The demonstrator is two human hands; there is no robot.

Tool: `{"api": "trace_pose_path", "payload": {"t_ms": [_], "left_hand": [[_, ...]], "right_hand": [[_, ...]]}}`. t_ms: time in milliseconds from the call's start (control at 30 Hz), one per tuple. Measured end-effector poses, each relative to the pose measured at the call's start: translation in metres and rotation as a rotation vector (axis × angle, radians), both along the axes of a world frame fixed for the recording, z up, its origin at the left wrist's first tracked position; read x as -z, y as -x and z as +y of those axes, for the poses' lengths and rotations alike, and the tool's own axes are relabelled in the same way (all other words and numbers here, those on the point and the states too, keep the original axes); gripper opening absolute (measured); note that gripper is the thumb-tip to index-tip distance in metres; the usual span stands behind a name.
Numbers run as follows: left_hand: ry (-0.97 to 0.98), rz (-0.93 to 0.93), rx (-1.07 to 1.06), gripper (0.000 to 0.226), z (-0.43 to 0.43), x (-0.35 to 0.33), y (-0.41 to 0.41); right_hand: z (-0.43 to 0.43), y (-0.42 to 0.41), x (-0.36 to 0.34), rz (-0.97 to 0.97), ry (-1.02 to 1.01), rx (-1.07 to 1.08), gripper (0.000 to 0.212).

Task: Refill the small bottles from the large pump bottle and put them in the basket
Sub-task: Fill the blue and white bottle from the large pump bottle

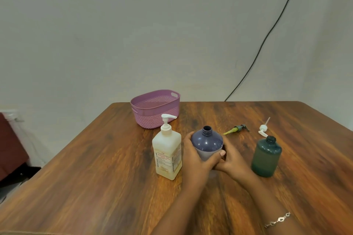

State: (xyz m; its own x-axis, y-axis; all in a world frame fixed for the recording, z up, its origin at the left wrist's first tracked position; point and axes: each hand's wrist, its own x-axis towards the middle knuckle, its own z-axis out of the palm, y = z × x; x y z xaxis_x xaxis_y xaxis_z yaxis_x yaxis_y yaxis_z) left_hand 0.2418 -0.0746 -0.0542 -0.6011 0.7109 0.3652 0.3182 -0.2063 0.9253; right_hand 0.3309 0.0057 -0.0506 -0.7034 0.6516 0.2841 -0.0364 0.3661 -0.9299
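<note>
Both my hands are clamped round the purple bottle (207, 142): left hand (194, 155) wraps its near side, thumb across the front, and right hand (230, 160) cups the other flank. It is upright and uncapped between my palms; its base is hidden. I judge it light, thin-walled plastic, smooth and a little slippery, best held at the waist, not the neck. Just left of my left hand stands the large pump bottle (168, 152). Right of my right hand, apart, is the green bottle (266, 156). Beyond my right hand lie a green-stemmed pump (237, 129) and a white pump (263, 129); beyond my left hand sits the basket (155, 118). Wood-grain worktop (95, 187), pale wall (114, 34), a dark cable (263, 44).
</note>
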Motion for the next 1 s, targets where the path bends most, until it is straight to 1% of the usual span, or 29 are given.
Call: {"api": "trace_pose_path", "payload": {"t_ms": [67,100,167,200,267,333,433,500,600,833,1000], "left_hand": [[-0.018,0.074,-0.06,0.082,-0.007,-0.004,0.005],[-0.055,0.144,-0.132,0.075,-0.01,-0.007,0.008],[-0.172,0.347,-0.312,0.046,-0.016,-0.014,0.019],[-0.217,0.451,-0.406,0.036,-0.018,-0.017,0.027],[-0.244,0.621,-0.558,0.029,-0.018,-0.022,0.046],[-0.161,0.753,-0.622,0.033,-0.016,-0.024,0.067],[0.043,0.929,-0.542,0.057,-0.01,-0.029,0.086],[0.122,1.014,-0.517,0.063,-0.009,-0.032,0.091],[0.158,1.072,-0.539,0.06,-0.007,-0.033,0.097],[0.125,1.151,-0.542,0.056,-0.008,-0.037,0.104],[0.125,1.108,-0.518,0.053,-0.006,-0.038,0.101]], "right_hand": [[0.0,0.003,0.002,-0.001,0.003,0.057,0.072],[0.0,0.005,0.001,-0.014,-0.003,0.085,0.074],[-0.001,0.009,-0.001,-0.058,-0.044,0.14,0.077],[-0.001,0.011,-0.003,-0.084,-0.083,0.161,0.077],[-0.002,0.018,-0.006,-0.148,-0.17,0.186,0.078],[-0.002,0.026,-0.008,-0.205,-0.233,0.199,0.078],[0.001,0.037,-0.01,-0.271,-0.305,0.251,0.077],[0.001,0.044,-0.012,-0.302,-0.321,0.273,0.078],[0.002,0.051,-0.017,-0.326,-0.329,0.286,0.079],[0.004,0.061,-0.026,-0.354,-0.371,0.289,0.081],[0.004,0.064,-0.032,-0.371,-0.386,0.284,0.086]]}}
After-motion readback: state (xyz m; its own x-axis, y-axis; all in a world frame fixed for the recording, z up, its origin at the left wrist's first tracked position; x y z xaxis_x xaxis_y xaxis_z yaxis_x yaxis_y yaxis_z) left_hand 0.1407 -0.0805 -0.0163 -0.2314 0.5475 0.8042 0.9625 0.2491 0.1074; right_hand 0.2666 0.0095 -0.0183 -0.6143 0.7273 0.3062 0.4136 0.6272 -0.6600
